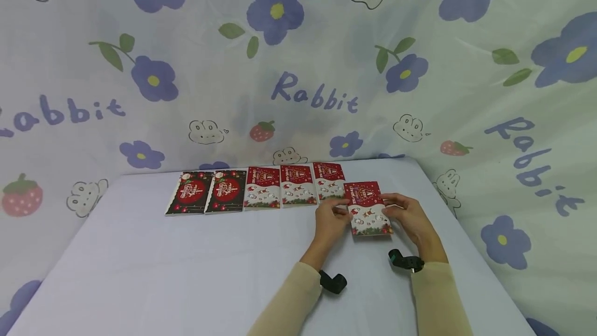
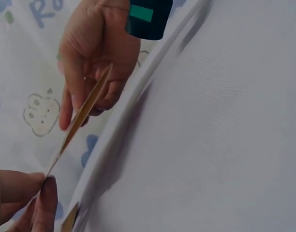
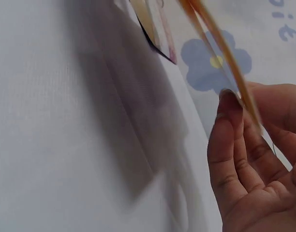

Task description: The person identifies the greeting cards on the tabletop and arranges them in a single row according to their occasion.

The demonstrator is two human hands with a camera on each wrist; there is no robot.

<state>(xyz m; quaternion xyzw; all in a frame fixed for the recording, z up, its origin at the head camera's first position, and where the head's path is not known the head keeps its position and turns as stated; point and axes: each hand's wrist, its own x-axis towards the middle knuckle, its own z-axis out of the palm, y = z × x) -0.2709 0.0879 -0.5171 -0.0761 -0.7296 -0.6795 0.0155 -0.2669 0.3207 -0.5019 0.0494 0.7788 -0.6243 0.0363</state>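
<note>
A red-and-white Christmas card point(image 1: 368, 209) is held just above the right part of the table. My left hand point(image 1: 332, 222) pinches its left edge between thumb and fingers. At the opposite edge, my right hand point(image 1: 415, 222) grips it the same way. Seen edge-on in the left wrist view, the card point(image 2: 87, 107) gapes slightly, showing a tan inside. In the right wrist view, the thumb and fingertips of the right hand point(image 3: 259, 169) meet on the card's edge point(image 3: 235, 72). Three similar red-and-white cards point(image 1: 263, 193) lie to the left, the nearest one partly behind my left hand.
Two dark cards with red circles point(image 1: 227, 191) continue the row at its left end, along the back of the white-covered table point(image 1: 186, 268). A patterned curtain point(image 1: 317, 56) rises behind the table and along its right side.
</note>
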